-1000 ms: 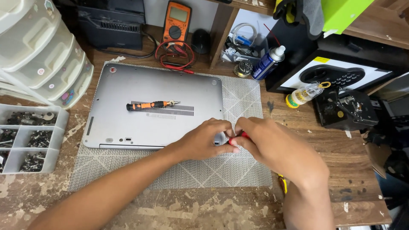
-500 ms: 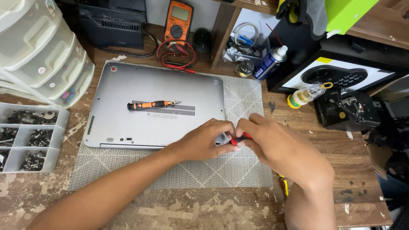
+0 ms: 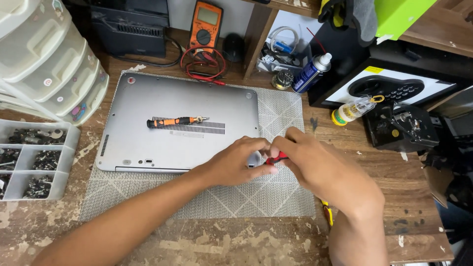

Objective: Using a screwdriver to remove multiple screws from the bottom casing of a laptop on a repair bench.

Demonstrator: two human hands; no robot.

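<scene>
Silver laptop point(image 3: 182, 113) lies bottom-up on a grey patterned mat point(image 3: 236, 197), on a worn wooden bench. Both hands meet at the laptop's near right corner. Left hand point(image 3: 236, 162): fingers curled, tips pressed on the corner and against the small red tool point(image 3: 277, 158). Right hand point(image 3: 320, 170): fingers drawn together, pinching the red tool; only a short piece of it shows between the two hands. Tool tip hidden; cannot tell what it touches. An orange-and-black screwdriver point(image 3: 175, 121) rests loose on the laptop base beside the vent slots, well apart from the hands. Compartment tray of dark screws point(image 3: 29, 157) at the left edge; orange multimeter point(image 3: 207, 24) at the back
</scene>
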